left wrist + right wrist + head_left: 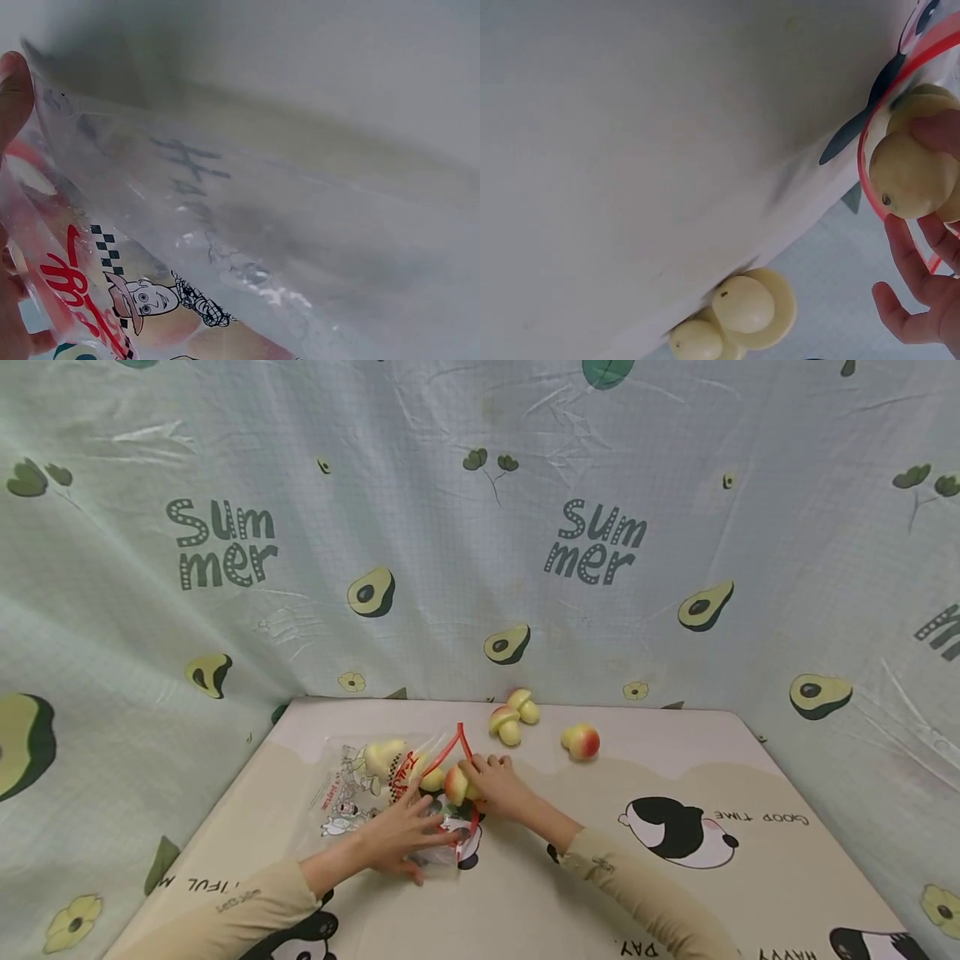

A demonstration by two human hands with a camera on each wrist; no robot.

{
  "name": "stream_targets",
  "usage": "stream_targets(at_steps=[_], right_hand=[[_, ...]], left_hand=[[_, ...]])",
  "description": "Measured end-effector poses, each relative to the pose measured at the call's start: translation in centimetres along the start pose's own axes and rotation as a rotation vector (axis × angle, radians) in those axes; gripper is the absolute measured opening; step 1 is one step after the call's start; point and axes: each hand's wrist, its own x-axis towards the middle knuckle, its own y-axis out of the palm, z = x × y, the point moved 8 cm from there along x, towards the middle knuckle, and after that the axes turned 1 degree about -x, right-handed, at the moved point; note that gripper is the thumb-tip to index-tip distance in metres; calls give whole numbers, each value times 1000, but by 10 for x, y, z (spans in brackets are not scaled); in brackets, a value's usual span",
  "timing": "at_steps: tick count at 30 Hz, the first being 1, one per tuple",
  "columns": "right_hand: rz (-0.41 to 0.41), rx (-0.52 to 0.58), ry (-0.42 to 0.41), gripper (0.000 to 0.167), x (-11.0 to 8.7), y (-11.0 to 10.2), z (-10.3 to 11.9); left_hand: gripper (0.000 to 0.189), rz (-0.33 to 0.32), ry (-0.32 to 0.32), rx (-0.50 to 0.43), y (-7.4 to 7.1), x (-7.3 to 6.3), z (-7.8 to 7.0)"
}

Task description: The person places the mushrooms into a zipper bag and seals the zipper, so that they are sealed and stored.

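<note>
A clear plastic bag (333,793) with cartoon prints and a red-banded mouth lies on the table. Pale yellow mushroom-shaped pieces (385,758) show through its film. My left hand (397,837) has its fingers spread at the near side of the mouth. In the left wrist view the bag's film (225,225) runs between thumb and fingers. At the red rim (864,146), my right hand (504,789) grips a yellow and red mushroom-shaped piece (913,176), thumb above and fingers below. Part of that piece is hidden by the hand.
Behind the right hand, two mushroom-shaped pieces (506,725) lie together near the table's back edge. A third piece (581,742) lies to their right, its red cap facing right. A printed cloth (450,543) hangs behind and beside the table (645,893).
</note>
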Motion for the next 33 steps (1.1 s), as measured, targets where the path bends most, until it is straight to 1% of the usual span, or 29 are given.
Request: stream_targets(at_steps=[1,6,8,11,14,17,21,23,26,28,30,33], right_hand=[[3,-14,-4,61,0,1,1],[-14,-95,-23,60,0,3,6],[-26,-111,-24,60,1,3,7],[-22,-120,-17,59,2,4,7],[-2,-78,-4,56,2,4,6],[21,18,-1,50,0,4,4],[53,146,-28,39,-5,4,3],[65,184,-51,34,-9,3,3],[66,169,-100,29,-15,2,5],[64,137,-138,27,-19,1,6],[60,95,-168,29,-23,1,8],[56,66,-196,33,-27,2,9]], left_hand=[[77,-2,6,11,0,0,-1],[70,-13,21,7,0,0,-4],[68,-15,28,2,0,1,-6],[69,-3,39,5,0,2,-8],[69,10,44,-5,1,2,-9],[67,26,47,-5,3,3,-10],[67,46,62,6,6,3,-13],[68,43,68,12,6,3,-14],[69,36,63,9,6,4,-15],[70,33,51,1,5,5,-15],[70,34,37,-7,4,5,-14],[70,36,11,-26,4,6,-13]])
